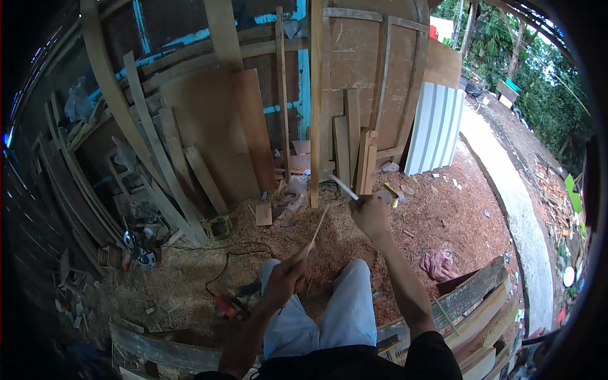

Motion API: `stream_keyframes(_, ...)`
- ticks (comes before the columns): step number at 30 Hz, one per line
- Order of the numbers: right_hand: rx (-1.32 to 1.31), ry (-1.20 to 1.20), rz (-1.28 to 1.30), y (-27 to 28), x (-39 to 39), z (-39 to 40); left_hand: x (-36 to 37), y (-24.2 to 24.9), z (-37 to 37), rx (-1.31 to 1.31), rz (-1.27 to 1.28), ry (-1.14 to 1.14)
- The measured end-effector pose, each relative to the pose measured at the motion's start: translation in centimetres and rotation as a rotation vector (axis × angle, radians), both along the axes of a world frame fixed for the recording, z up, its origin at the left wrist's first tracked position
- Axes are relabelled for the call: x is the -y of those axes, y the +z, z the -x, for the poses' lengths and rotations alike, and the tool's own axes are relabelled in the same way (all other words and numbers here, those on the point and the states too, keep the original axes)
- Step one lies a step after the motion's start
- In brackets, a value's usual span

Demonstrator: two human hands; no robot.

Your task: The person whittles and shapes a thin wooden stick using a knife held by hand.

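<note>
My left hand (290, 271) is closed around the lower end of a thin wooden stick (321, 225), which points up and away from me above my knees. My right hand (371, 215) grips the dark handle of a knife (345, 188). Its pale, straight blade points forward and to the left. The blade is apart from the stick, ahead of its tip and to the right. Both hands are in front of my light trousers (348, 310), over ground covered in wood shavings (411, 253).
Several boards (253, 126) lean on the wall ahead. A red power tool (228, 308) with a dark cord lies at left. A pink cloth (438, 265) and stacked planks (475, 310) are at right. Corrugated sheet (434, 126) stands by the concrete path (516, 215).
</note>
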State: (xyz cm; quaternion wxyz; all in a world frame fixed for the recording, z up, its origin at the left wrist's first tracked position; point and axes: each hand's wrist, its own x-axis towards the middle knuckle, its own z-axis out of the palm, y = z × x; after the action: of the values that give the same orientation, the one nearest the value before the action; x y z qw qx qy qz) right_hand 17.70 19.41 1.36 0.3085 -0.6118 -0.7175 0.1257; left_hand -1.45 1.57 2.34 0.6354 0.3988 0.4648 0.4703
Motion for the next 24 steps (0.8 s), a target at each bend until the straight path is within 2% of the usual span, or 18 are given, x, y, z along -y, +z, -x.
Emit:
stream_keyframes(1, -0.011, 0.138, -0.141, -1.2, 0.4, 0.1, -0.4, -0.4, 0.2, 0.047, -0.03, 0.013)
stream_keyframes(2, -0.005, 0.136, -0.141, -1.3, 0.8, 0.3, -0.7, -0.5, 0.2, 0.094, -0.062, 0.023)
stream_keyframes(4, -0.501, 0.353, 0.214, -1.3, 1.5, 1.3, -1.2, -0.4, 0.2, 0.071, -0.057, 0.029)
stream_keyframes(5, -0.835, 0.363, 0.517, 2.9, 3.8, 2.1, -1.3, -0.4, 0.1, 0.042, -0.051, 0.042)
stream_keyframes(8, -0.967, 0.446, 0.481, 4.2, 4.4, 2.8, -1.2, 0.1, -0.2, -0.05, -0.057, 0.032)
stream_keyframes(9, -0.965, 0.444, 0.475, 4.2, 4.3, 2.8, -1.1, 0.4, -0.3, -0.049, -0.062, 0.028)
stream_keyframes(11, -0.794, 0.499, 0.387, 3.8, 4.0, 2.8, -0.7, 0.8, -0.6, -0.077, -0.03, 0.023)
stream_keyframes(12, -0.788, 0.502, 0.39, 3.7, 3.9, 2.7, -0.7, 0.7, -0.7, -0.073, -0.03, 0.027)
stream_keyframes(14, -0.943, 0.522, 0.478, 3.7, 4.0, 2.7, -0.7, 0.6, -0.8, 0.037, -0.037, 0.052)
stream_keyframes(18, -0.881, 0.525, 0.478, 4.4, 5.0, 3.1, -1.3, 1.2, -1.0, 0.06, -0.079, 0.124)
stream_keyframes(20, -0.764, 0.547, 0.401, 5.0, 5.8, 3.5, -1.5, 1.3, -1.0, 0.121, -0.058, 0.135)
stream_keyframes(24, -0.753, 0.552, 0.364, 5.6, 6.3, 3.8, -1.6, 1.7, -1.0, 0.237, -0.018, 0.151)
